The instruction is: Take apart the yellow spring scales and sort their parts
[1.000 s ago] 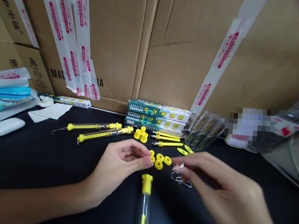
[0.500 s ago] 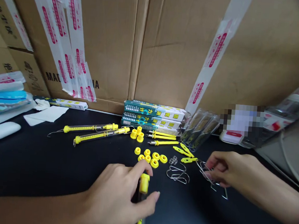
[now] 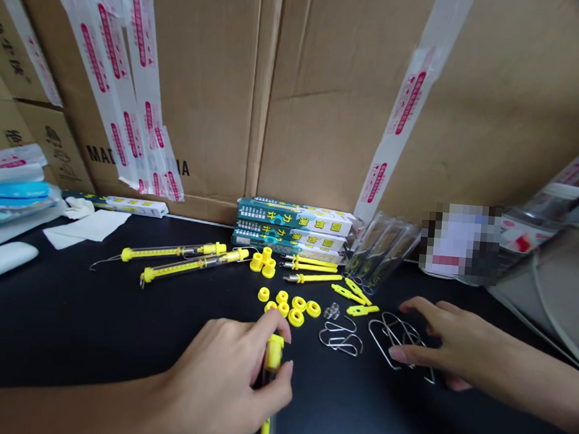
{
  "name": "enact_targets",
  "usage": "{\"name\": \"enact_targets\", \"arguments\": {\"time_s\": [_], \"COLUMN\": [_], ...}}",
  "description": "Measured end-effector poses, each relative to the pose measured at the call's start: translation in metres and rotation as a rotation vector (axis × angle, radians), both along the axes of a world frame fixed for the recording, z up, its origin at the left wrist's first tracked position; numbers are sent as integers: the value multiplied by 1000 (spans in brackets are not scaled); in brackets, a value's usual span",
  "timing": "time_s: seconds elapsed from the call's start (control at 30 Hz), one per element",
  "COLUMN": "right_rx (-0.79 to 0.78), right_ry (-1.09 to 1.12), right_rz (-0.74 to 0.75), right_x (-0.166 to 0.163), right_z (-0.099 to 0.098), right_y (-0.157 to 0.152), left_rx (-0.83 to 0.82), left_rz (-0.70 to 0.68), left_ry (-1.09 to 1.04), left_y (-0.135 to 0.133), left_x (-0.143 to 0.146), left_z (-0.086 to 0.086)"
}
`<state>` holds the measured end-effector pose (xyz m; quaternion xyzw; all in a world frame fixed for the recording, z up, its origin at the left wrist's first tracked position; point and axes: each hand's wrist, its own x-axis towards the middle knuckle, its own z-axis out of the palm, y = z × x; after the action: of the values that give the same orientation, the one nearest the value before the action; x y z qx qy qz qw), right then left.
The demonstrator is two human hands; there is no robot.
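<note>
My left hand point(image 3: 229, 379) is wrapped round a spring scale point(image 3: 273, 356) with a yellow cap and clear tube, whose lower end runs out of view. Over several bent wire hooks point(image 3: 384, 341) on the black table, my right hand point(image 3: 440, 342) has its fingers apart; whether the fingertips touch the wire is hard to tell. Smaller S-shaped hooks point(image 3: 340, 341) lie between the hands. Beyond them sit tiny springs point(image 3: 331, 310), yellow rings point(image 3: 296, 318), flat yellow tabs point(image 3: 362, 310) and yellow rods point(image 3: 314, 279) with metal tips.
Two assembled spring scales point(image 3: 193, 266) lie at left, beside yellow flanged caps point(image 3: 268, 267). Printed boxes point(image 3: 294, 217) are stacked against a large cardboard carton point(image 3: 204, 90). Clear tubes point(image 3: 384, 251) lean at their right. A white mouse-shaped object point(image 3: 0, 261) lies far left.
My right hand has spread its fingers and let go of the wire hooks, which now lie lower on the table. My left hand keeps hold of the spring scale.
</note>
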<state>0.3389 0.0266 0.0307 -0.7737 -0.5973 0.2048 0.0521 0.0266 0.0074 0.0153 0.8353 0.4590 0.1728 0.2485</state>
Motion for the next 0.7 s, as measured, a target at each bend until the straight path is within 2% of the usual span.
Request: {"name": "enact_targets", "arguments": {"time_s": [0.27,0.4,0.57,0.7], "right_rx": [-57,-75,-84,-63], "right_ry": [270,314,306,255], "right_rz": [75,134,82,86], "right_x": [3,-4,-18,-21], "right_z": [-12,-7,1,-1], "right_y": [1,-2,-2,0], "left_rx": [-12,-3,15,5], "left_rz": [-7,-11,-13,-7], "left_ry": [1,0,5,15], "left_y": [1,2,2,2], "left_x": [0,1,0,0], "left_z": [0,0,-1,0]}}
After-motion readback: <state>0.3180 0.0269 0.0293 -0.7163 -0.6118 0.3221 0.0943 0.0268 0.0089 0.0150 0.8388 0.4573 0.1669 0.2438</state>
